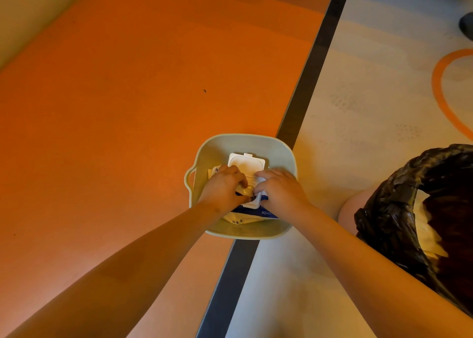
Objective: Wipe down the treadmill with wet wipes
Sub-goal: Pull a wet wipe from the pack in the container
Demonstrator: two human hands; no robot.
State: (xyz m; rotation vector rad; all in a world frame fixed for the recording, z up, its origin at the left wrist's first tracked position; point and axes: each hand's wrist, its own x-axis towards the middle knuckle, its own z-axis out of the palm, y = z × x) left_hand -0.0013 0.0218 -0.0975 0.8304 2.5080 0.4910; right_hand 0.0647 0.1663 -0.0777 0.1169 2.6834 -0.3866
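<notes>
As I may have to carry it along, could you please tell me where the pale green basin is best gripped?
Take the loop handle on the basin's left wall, coming from the left: it juts clear of the rim, while the left hand, the right hand and the wet wipes pack fill the inside.

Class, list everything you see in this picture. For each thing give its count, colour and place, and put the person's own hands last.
basin: one, pale green, on the floor across the dark strip
wet wipes pack: one, cream and blue, lying in the basin
flip lid: one, white, open on the pack
wet wipe: one, white, at the pack's opening
bin bag: one, black, at right, pale paper inside
orange floor: left
dark strip: one, diagonal, centre
pale floor: right
left hand: grips the pack
right hand: pinches the wipe
</notes>
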